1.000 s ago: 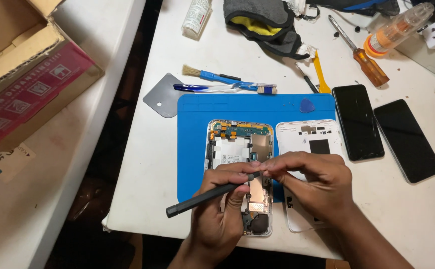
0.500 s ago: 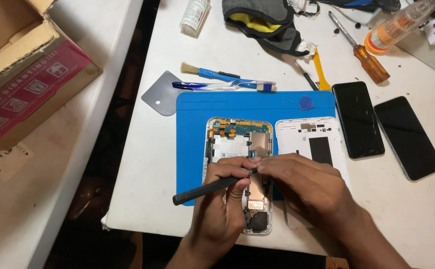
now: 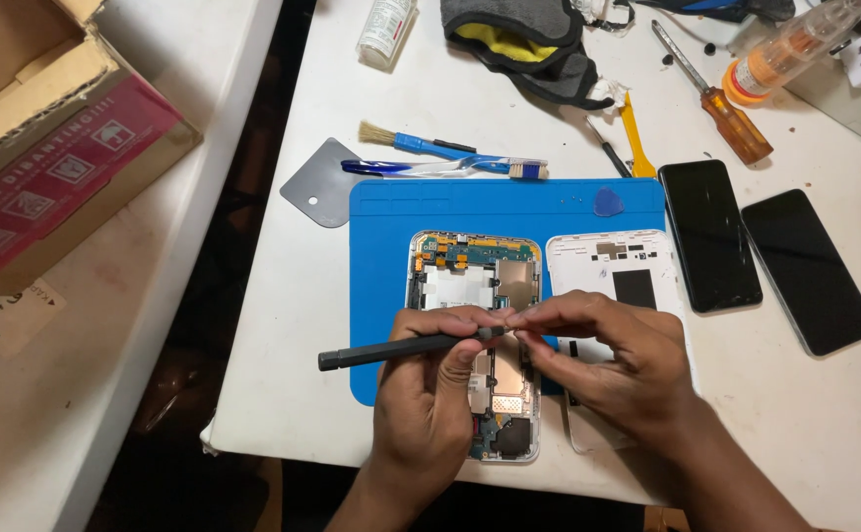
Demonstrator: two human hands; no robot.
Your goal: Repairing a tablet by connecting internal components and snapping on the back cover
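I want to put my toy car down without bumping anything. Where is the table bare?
Bare white table lies left of the blue mat, below the grey scraper. Another patch sits at the near right, below the two black phones. The far edge is crowded with brushes, a screwdriver and bottles, and both hands cover the mat's middle.

our left hand (image 3: 430,394) comes up from bottom edge, back toward camera, wrist straight, fingers curled in pinch, thumb and forefinger closed at top. our right hand (image 3: 613,360) enters from lower right, forearm angled inward, palm down, fingers bent and pointing left. fingertips (image 3: 521,317) of right hand meet left hand's fingertips; hands touching at that spot.
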